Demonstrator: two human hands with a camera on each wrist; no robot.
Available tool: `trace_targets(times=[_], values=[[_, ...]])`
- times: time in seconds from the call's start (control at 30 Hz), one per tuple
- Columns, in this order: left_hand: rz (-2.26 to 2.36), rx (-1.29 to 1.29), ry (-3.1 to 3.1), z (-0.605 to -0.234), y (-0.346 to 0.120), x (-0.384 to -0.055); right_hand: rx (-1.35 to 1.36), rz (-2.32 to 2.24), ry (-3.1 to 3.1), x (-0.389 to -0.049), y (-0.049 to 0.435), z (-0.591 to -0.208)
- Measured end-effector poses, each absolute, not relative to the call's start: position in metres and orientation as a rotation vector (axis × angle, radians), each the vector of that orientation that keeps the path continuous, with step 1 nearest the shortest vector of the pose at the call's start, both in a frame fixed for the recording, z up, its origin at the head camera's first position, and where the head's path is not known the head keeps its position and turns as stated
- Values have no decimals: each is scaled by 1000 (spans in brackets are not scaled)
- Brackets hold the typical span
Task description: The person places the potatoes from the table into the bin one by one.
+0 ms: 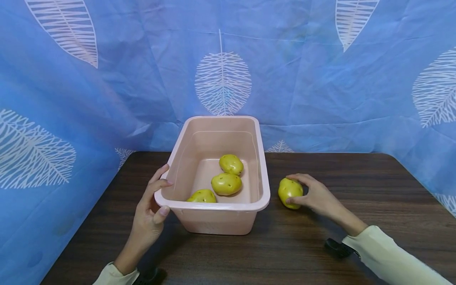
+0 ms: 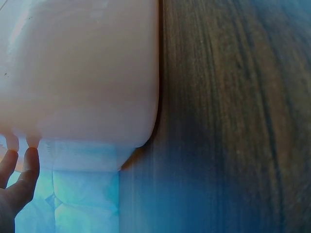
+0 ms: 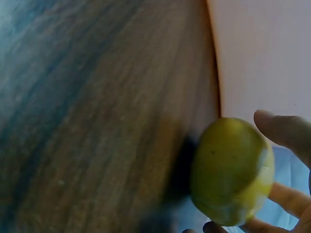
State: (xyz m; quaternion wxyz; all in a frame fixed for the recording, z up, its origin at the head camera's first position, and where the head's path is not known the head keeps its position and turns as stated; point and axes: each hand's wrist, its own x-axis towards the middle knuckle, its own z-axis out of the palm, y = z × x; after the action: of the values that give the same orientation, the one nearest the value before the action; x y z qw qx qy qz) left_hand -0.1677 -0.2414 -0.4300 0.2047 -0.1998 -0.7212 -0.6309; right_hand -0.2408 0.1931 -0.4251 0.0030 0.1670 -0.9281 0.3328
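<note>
A pale pink plastic tub (image 1: pixel 221 219) stands on the dark table, with three yellow-green potatoes inside: one at the back (image 1: pixel 231 164), one in the middle (image 1: pixel 226 184), and one partly hidden by the front rim (image 1: pixel 203 196). My left hand (image 1: pixel 147 213) grips the tub's front left corner, fingers over the rim and thumb against the outside. Right of the tub, my right hand (image 1: pixel 317 196) holds another yellow-green potato (image 1: pixel 290 192) between thumb and fingers. In the right wrist view that potato (image 3: pixel 231 170) is close to the tub's side wall (image 3: pixel 262 58).
The dark wood-grain table (image 1: pixel 356 174) runs to both sides of the tub. A blue cloth with white leaf prints (image 1: pixel 303 79) hangs behind it and along the left. A black strap device (image 1: pixel 338 248) sits under the right sleeve.
</note>
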Motion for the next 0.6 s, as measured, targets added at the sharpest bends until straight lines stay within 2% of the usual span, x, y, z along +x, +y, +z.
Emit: trace_targets(times=[0.6], values=[[-1772, -569, -1964, -432, -241, -168, 688, 1047, -2877, -244, 187, -443]])
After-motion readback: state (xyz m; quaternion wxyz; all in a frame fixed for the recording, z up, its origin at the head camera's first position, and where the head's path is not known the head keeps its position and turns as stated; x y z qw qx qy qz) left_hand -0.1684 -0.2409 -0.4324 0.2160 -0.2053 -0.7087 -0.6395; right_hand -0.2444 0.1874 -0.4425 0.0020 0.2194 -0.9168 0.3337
